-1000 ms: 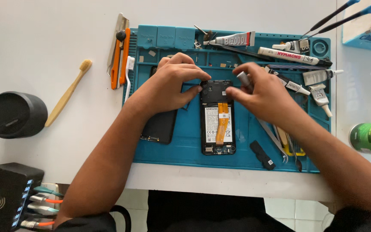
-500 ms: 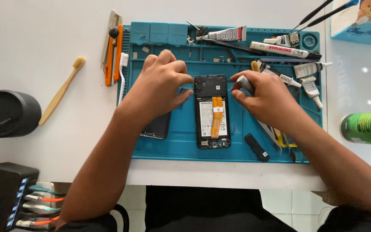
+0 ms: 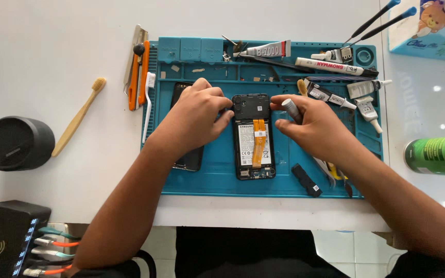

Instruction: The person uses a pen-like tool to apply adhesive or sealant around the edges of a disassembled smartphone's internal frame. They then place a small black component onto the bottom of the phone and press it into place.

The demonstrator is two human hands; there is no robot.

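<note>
An opened black phone [image 3: 254, 136] lies face down in the middle of a blue work mat [image 3: 217, 175], its white battery and orange flex cable showing. My left hand [image 3: 198, 113] rests on the mat with its fingertips at the phone's upper left corner. My right hand [image 3: 312, 121] touches the upper right corner with a fingertip and holds a small grey tool handle [image 3: 291, 109] in its fingers. The phone's black back cover [image 3: 187, 154] lies under my left hand and wrist.
Glue tubes [image 3: 266, 50], pens, tweezers [image 3: 374, 19] and small bottles crowd the mat's top and right. A small black part [image 3: 306, 180] lies right of the phone. Left of the mat lie orange tools [image 3: 141, 74], a bamboo toothbrush [image 3: 78, 117] and a black round speaker [image 3: 14, 143]. A green can [image 3: 436, 154] lies right.
The view has shifted a little. Both hands stay at the phone's top end; my right fingers have closed in on its upper right corner.
</note>
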